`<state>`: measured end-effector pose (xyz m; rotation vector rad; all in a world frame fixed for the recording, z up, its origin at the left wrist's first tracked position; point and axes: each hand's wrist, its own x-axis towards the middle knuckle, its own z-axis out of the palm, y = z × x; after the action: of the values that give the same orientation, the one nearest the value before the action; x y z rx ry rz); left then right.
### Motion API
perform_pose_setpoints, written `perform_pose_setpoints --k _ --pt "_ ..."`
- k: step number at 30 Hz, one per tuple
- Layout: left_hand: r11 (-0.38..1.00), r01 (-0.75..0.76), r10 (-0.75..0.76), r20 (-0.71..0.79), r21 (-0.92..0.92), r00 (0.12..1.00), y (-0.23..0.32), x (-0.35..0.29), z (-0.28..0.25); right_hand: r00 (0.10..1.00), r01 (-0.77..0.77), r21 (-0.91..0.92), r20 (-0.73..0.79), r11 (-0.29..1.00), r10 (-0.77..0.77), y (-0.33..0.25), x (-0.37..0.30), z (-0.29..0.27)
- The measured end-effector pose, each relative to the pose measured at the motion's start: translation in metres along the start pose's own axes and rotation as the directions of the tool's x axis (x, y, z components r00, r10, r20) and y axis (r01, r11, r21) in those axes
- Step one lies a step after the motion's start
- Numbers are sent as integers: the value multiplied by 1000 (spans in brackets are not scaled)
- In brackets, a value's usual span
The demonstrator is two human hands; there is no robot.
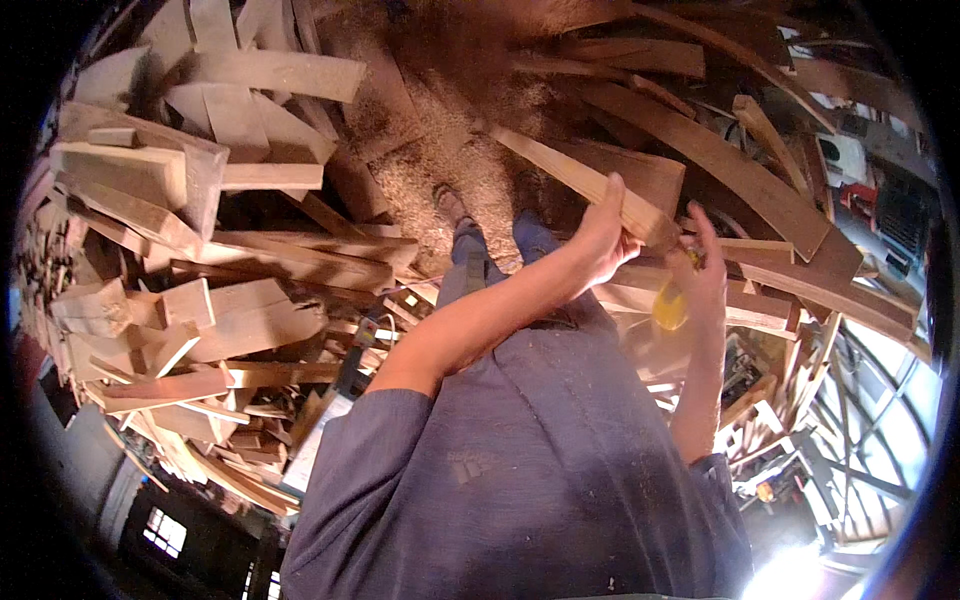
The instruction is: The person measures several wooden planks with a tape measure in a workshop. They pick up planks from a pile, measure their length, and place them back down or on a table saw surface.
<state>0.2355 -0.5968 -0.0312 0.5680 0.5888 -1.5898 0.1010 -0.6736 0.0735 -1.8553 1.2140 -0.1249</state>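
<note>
My left hand is closed round a long, pale wooden board, its thumb lying along the upper face. The board slants from the far middle down toward my right hand. Close by its near end is my right hand, somewhat blurred, with a finger pointing up and the others curled. A yellow tape measure, smeared by motion, is at the palm of that hand; its exact shape is hard to make out.
Wood offcuts are heaped along the left side. Long curved planks lie at the right. Wood shavings cover the floor around my feet. A dark crate-like thing stands at the far right.
</note>
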Motion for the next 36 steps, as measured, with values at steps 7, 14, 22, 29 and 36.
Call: perform_pose_setpoints --k 7,14,22,29,36 --pt "970 65 -49 -71 236 996 -37 6 -18 969 -242 9 45 970 241 21 -22 13" --pt "979 79 -75 -25 186 997 -26 -2 -24 958 -278 157 122 948 261 44 -28 19" --pt "980 129 -123 -49 153 991 -8 -18 -27 979 -199 24 42 980 198 32 -27 30" --pt "986 130 -127 -38 105 991 -7 -9 -63 984 -113 -107 129 988 126 -3 -47 43" --pt "993 86 -85 14 -77 996 -7 -7 -88 981 187 -285 110 940 -162 0 -54 60"
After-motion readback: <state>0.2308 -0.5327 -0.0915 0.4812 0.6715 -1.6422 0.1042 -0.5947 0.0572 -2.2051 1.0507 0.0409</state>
